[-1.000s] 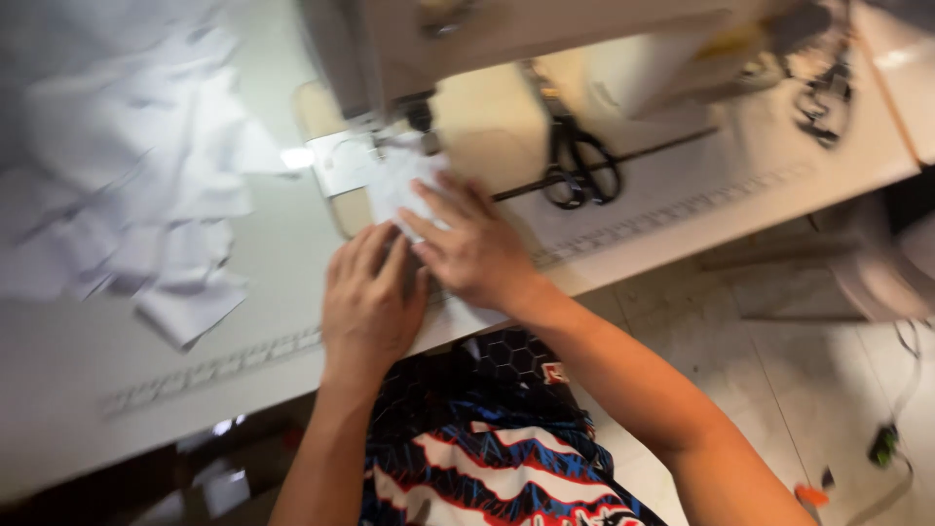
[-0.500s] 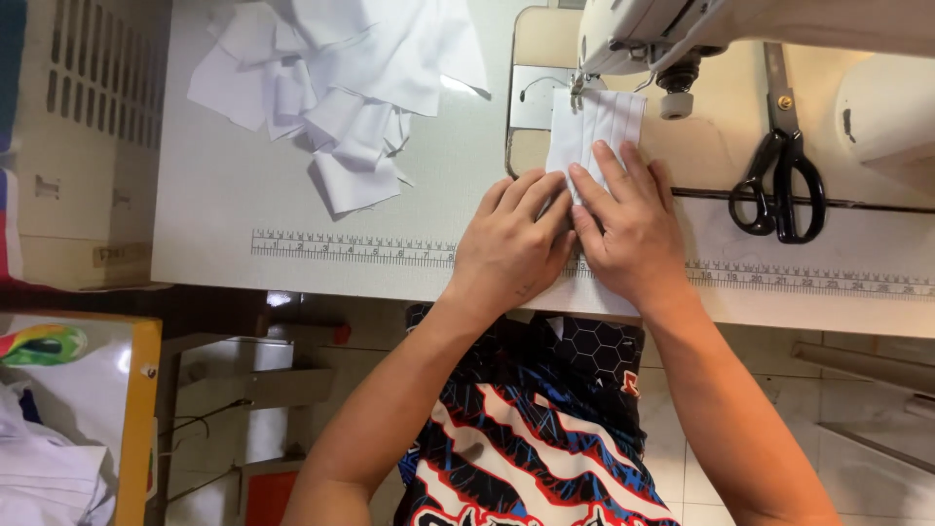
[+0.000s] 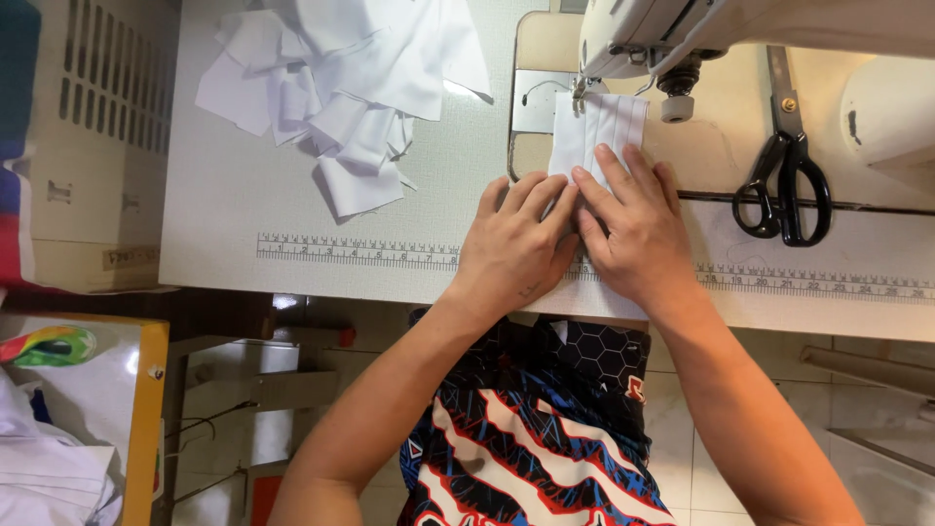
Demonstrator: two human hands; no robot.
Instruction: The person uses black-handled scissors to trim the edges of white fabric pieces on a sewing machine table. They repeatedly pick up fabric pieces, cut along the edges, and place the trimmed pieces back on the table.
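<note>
While left hand [image 3: 514,248] and right hand [image 3: 631,229] lie flat (fingers unclenched), both press white cloth [image 3: 597,131].

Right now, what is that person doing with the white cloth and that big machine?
A person is pressing both hands flat on a small pleated white cloth piece that lies under the needle of a cream sewing machine. The left hand and right hand sit side by side on it. A pile of white fabric pieces lies to the left, and black-handled scissors rest to the right.
</note>
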